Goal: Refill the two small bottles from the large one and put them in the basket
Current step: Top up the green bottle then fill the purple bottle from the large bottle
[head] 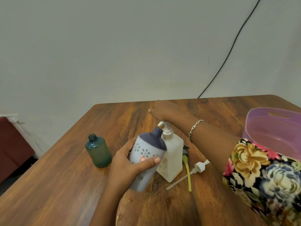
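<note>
My left hand point(128, 162) grips a pale blue bottle point(146, 157) with a dark blue shoulder and flower pattern, tilted so its open neck meets the spout of the large white pump bottle point(172, 154). My right hand point(164, 111) lies palm-down on that pump's head. A small green bottle point(98, 150) stands upright and uncapped to the left. The purple basket point(254, 124) sits at the right edge of the table.
On the wooden table point(65, 185), right of the white bottle, lie a loose white pump cap with its tube point(197, 168) and a pump with a yellow-green tube point(187, 168). A black cable point(228, 56) hangs down the wall.
</note>
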The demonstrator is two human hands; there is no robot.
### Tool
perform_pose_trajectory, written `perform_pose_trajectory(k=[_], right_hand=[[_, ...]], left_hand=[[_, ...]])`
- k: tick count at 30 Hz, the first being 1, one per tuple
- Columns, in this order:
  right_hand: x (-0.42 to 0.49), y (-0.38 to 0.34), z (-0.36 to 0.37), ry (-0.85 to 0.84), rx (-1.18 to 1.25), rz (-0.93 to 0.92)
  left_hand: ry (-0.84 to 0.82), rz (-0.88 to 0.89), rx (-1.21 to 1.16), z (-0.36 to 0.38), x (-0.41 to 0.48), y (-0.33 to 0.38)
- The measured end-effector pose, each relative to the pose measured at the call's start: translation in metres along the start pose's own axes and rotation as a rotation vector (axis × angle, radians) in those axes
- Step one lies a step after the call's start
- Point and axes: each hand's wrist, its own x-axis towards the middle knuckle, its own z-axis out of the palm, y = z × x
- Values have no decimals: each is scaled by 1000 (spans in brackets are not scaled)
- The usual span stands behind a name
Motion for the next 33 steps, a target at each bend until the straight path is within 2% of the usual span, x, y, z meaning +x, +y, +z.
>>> perform_pose_trajectory(k=[4,10,19,28,33], right_hand=[[5,-2,-1,-33,-25,0],[-3,0,12,5,-92,33],[8,0,4,-9,24,2],[-3,7,15,59,-52,-33],[7,7,7,21,49,-74]], left_hand=[[19,-20,-23,0,1,2],[33,-45,-25,5,2,-4],[38,-60,-9,5,2,-5],[28,-64,-44,7,0,-7],[30,-53,-42,6,-2,-6]])
